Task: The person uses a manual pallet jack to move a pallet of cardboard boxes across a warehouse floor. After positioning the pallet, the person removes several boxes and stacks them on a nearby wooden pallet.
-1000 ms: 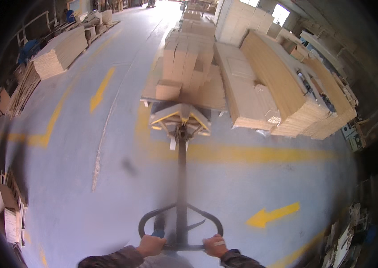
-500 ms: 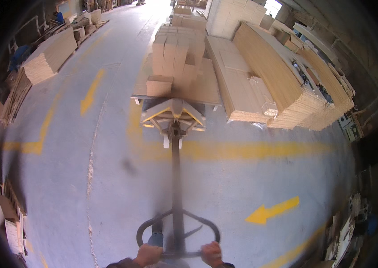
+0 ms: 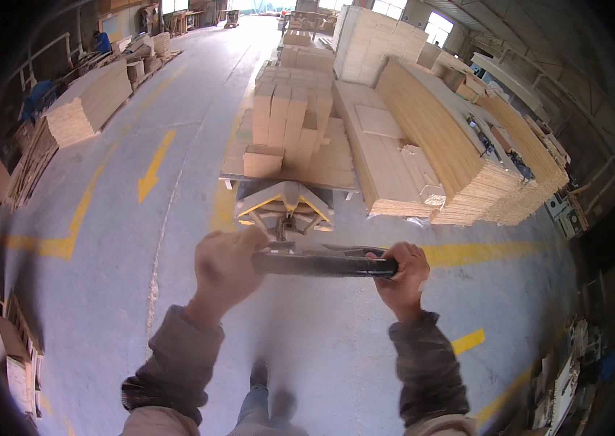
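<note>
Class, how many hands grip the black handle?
2: the left hand at the left end of the handle, the right hand at its right end. No others seem hidden.

Two arms are seen from above, stretched forward from the lower edge and held roughly level with each other. The left hand is closed in a firm grip, its back turned upward; its fingers are softened by blur. The right hand is likewise curled shut, with the thumb shown on its inner side. The hands are held apart, at nearly equal height. The left forearm is angled up and inward, the right forearm more steeply; both are covered by dark sleeves, with the wrists left bare. Below, between the arms, one leg is shown in blue, its foot dark-shod.
</note>
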`<control>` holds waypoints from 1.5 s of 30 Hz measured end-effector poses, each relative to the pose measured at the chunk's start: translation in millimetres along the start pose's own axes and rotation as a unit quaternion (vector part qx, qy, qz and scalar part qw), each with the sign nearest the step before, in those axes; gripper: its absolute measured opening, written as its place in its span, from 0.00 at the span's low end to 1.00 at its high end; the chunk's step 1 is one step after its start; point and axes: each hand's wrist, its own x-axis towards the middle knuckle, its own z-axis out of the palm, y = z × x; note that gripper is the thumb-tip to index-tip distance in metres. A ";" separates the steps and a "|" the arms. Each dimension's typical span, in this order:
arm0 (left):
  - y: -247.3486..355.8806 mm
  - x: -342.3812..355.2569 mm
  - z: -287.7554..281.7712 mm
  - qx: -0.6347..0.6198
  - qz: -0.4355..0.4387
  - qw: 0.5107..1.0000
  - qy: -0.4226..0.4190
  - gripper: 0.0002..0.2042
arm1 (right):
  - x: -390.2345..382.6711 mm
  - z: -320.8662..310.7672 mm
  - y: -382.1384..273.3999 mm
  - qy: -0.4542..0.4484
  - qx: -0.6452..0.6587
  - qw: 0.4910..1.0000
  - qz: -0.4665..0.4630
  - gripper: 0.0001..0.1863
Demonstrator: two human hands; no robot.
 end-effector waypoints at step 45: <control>4.2 -85.5 1.6 -0.026 -0.013 0.999 -0.016 0.05 | -93.9 13.0 -37.8 0.037 -0.075 0.996 0.043 0.14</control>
